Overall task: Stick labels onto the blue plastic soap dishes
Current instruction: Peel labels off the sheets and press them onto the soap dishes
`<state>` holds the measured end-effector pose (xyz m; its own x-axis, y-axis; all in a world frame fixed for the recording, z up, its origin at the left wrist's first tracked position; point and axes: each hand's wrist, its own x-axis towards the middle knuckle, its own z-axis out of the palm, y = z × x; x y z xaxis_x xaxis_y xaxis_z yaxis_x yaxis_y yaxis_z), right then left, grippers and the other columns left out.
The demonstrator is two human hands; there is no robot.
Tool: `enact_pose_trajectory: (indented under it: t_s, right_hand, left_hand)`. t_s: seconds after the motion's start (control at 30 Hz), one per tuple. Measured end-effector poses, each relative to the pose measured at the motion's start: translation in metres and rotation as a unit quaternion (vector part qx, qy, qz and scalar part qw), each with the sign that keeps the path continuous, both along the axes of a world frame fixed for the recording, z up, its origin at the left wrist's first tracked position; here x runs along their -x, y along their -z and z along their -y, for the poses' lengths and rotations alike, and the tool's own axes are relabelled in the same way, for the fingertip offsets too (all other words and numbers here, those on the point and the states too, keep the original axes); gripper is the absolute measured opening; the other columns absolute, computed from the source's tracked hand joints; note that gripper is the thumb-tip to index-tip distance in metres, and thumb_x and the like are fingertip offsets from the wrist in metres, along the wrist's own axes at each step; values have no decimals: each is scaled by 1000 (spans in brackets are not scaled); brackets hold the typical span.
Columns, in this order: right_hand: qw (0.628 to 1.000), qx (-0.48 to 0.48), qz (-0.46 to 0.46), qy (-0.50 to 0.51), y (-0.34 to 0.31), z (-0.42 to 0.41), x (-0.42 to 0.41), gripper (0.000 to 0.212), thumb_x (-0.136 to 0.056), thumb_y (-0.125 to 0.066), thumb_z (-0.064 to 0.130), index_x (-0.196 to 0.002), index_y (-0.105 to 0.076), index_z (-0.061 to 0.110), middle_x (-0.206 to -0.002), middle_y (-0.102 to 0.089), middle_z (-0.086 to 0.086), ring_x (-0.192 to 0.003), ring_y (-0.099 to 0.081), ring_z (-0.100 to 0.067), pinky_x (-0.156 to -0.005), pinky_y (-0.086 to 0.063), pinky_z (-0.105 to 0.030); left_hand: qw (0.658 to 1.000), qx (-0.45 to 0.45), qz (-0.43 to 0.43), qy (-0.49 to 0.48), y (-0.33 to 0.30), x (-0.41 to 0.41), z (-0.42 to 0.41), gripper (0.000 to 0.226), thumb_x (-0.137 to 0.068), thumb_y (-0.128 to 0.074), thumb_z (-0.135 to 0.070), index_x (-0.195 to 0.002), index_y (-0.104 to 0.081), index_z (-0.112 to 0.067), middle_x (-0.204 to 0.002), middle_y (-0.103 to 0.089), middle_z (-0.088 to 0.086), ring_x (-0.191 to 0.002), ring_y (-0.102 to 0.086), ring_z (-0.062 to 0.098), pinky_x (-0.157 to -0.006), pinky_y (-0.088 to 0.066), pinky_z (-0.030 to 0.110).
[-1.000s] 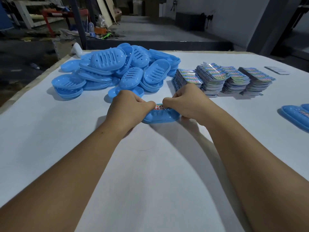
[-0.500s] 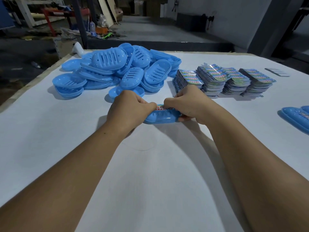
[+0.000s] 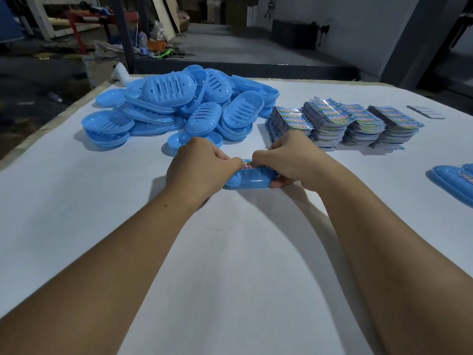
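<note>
A blue soap dish [image 3: 249,181] lies on the white table in front of me. My left hand [image 3: 197,170] grips its left end with curled fingers. My right hand [image 3: 291,160] grips its right end, thumb under the near rim. Between the two hands a colourful label [image 3: 247,165] shows on the dish's upper side; most of it is hidden by my fingers. Behind the hands lies a pile of blue soap dishes [image 3: 179,108]. To its right stand several stacks of printed labels [image 3: 340,121].
At the right edge lie blue soap dishes [image 3: 453,183] with labels on them. A small grey stack [image 3: 425,111] sits far right at the back. The table's left edge [image 3: 38,134] runs diagonally; a dim workshop floor with clutter lies beyond the table.
Both hands have stayed on the dish. The dish has tipped slightly and my right thumb now shows under its near rim.
</note>
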<state>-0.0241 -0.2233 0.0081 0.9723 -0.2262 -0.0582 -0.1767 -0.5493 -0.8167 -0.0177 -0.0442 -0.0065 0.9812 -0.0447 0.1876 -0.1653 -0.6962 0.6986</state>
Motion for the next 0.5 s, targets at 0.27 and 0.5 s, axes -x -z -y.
enact_pose_trajectory:
  t_s: [0.27, 0.5]
  right_hand:
    - [1000, 0, 1, 2, 0, 0, 0, 25, -68, -78, 23, -50, -64, 12, -47, -56, -1, -42, -63, -22, -47, -58, -30]
    - [1000, 30, -3, -4, -2, -1, 1, 22, -67, -79, 26, -58, -70, 8, -47, -58, -1, -42, -65, -24, -50, -61, -37]
  left_hand:
    - [1000, -25, 11, -1, 0, 0, 1, 28, -79, -77, -46, -63, -73, -23, -59, -67, -10, -70, -67, 15, -65, -50, 29]
    - [999, -34, 26, -4, 1, -1, 2, 29, -77, -79, -48, -62, -71, -25, -61, -66, -13, -71, -65, 12, -63, -45, 28]
